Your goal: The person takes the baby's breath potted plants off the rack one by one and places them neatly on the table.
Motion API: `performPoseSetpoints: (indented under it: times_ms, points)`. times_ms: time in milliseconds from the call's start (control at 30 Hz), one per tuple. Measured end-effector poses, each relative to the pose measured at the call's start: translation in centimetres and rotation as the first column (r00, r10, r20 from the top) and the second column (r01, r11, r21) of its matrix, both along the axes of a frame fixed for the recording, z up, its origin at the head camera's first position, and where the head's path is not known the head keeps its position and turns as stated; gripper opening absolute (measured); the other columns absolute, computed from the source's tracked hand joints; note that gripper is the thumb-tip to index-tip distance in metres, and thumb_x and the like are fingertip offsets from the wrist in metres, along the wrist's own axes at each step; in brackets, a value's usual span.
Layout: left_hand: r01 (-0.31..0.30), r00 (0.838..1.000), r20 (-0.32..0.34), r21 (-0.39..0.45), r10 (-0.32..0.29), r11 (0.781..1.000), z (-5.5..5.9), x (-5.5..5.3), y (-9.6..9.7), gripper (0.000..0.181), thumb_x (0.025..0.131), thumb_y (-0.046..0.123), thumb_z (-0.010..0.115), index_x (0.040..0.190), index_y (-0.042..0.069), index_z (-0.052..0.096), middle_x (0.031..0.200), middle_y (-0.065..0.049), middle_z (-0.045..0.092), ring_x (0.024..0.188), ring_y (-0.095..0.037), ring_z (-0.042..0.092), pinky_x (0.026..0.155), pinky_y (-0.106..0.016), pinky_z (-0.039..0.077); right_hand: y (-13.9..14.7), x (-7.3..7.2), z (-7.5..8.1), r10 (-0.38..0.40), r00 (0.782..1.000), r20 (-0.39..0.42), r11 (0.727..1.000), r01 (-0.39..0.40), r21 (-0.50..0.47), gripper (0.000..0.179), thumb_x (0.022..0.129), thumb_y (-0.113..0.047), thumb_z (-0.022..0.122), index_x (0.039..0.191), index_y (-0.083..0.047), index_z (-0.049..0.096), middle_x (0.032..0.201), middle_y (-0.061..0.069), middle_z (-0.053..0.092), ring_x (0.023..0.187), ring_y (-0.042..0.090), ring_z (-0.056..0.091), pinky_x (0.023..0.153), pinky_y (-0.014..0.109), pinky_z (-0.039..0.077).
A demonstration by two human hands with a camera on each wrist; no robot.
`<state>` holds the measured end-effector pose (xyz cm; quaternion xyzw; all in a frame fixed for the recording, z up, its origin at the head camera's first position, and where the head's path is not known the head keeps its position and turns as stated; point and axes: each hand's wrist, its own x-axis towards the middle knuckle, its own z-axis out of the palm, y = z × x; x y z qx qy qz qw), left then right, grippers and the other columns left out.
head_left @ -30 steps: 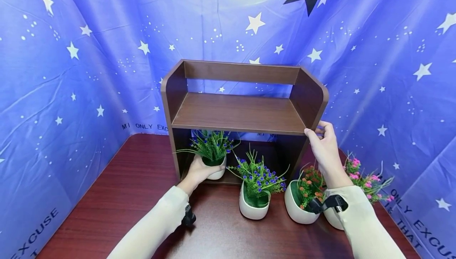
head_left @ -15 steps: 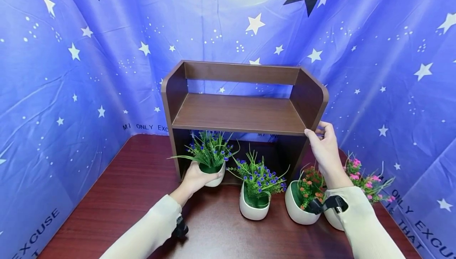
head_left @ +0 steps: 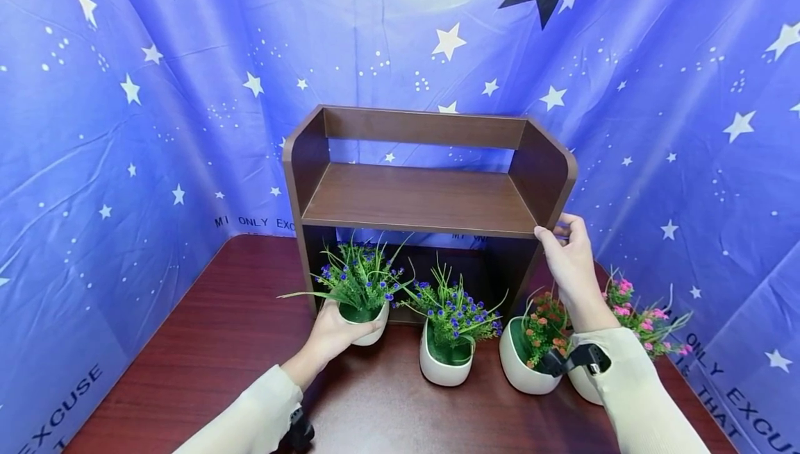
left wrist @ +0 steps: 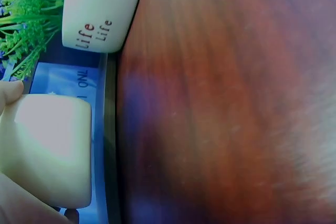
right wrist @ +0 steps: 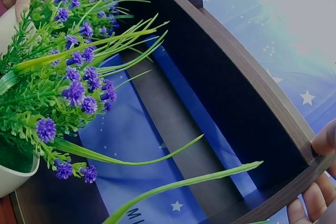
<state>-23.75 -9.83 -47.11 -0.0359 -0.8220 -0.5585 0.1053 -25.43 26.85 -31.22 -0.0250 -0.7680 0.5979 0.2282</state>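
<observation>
My left hand (head_left: 331,336) grips a white flowerpot (head_left: 381,322) of blue-purple artificial flowers, thumb across its near side. The pot is just in front of the lower left opening of a dark brown wooden shelf (head_left: 412,197). In the left wrist view, this pot (left wrist: 47,150) sits between thumb and fingers. A second blue-flowered pot (head_left: 445,371) stands to its right on the table; "Life" lettering shows on the white pot (left wrist: 102,14) in the left wrist view. My right hand (head_left: 571,266) pinches the front edge of the shelf's right side panel, also seen in the right wrist view.
Near the right forearm stand an orange-flowered pot (head_left: 525,364) and a pink-flowered plant (head_left: 644,322), partly hidden by the arm. All rest on a reddish-brown table (head_left: 187,343). A blue starry curtain (head_left: 206,93) surrounds the table's back and sides.
The left hand has drawn its flowerpot out of the shelf's lower compartment, toward the person and slightly left. The right hand stays on the side panel; the other pots have not moved.
</observation>
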Motion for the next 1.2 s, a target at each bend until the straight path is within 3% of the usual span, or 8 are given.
performPoseSetpoints:
  times_ms: [233, 533, 767, 1000, 1200]
  points:
    - [-0.005, 1.000, 0.010, 0.039, 0.005, 0.999, -0.4, 1.4, -0.6, 0.085, 0.063, 0.028, 0.096, 0.133, 0.005, 0.054, 0.126, -0.009, 0.062, 0.118, -0.027, 0.056, 0.103, -0.045, 0.042, 0.1, 0.1, 0.0, -0.006, 1.000, 0.008, 1.000, 0.006, 0.007, 0.026, 0.099, -0.019, 0.060, 0.122, -0.019, 0.048, 0.107, 0.001, 0.045, 0.091, 0.013, 0.045, 0.075, 0.021, 0.041]
    - [-0.030, 1.000, 0.000, 0.008, 0.030, 1.000, -1.0, 2.8, -1.3, 0.083, 0.063, 0.027, 0.095, 0.133, 0.004, 0.055, 0.125, -0.009, 0.063, 0.117, -0.026, 0.057, 0.102, -0.044, 0.044, 0.1, 0.0, 0.0, -0.001, 1.000, 0.008, 1.000, 0.001, 0.009, 0.026, 0.099, -0.020, 0.060, 0.123, -0.019, 0.047, 0.107, 0.001, 0.046, 0.091, 0.012, 0.045, 0.074, 0.021, 0.042]
    - [-0.057, 0.998, 0.038, -0.015, 0.057, 0.998, -1.1, 3.9, -1.8, 0.086, 0.063, 0.029, 0.095, 0.134, 0.002, 0.053, 0.124, -0.011, 0.064, 0.118, -0.028, 0.056, 0.102, -0.045, 0.043, 0.2, 0.0, -0.1, 0.000, 1.000, 0.009, 1.000, -0.001, 0.006, 0.026, 0.099, -0.020, 0.060, 0.123, -0.020, 0.047, 0.107, 0.001, 0.045, 0.091, 0.012, 0.045, 0.075, 0.021, 0.041]
    - [-0.052, 0.998, 0.038, 0.001, 0.052, 0.999, -1.6, 4.4, -2.0, 0.088, 0.064, 0.028, 0.095, 0.135, 0.003, 0.051, 0.126, -0.012, 0.063, 0.119, -0.029, 0.056, 0.102, -0.045, 0.042, 0.1, 0.1, 0.0, 0.000, 1.000, 0.009, 1.000, 0.000, 0.017, 0.028, 0.100, -0.021, 0.059, 0.124, -0.017, 0.047, 0.108, 0.001, 0.045, 0.091, 0.013, 0.045, 0.075, 0.021, 0.041]
    - [-0.077, 0.996, 0.047, -0.045, 0.079, 0.996, -1.8, 4.8, -2.1, 0.090, 0.063, 0.033, 0.095, 0.134, 0.001, 0.052, 0.126, -0.014, 0.062, 0.118, -0.031, 0.056, 0.101, -0.047, 0.044, 0.1, 0.2, 0.1, 0.005, 1.000, 0.011, 1.000, -0.005, 0.012, 0.028, 0.100, -0.021, 0.059, 0.124, -0.018, 0.047, 0.109, 0.001, 0.045, 0.092, 0.013, 0.045, 0.075, 0.021, 0.042]
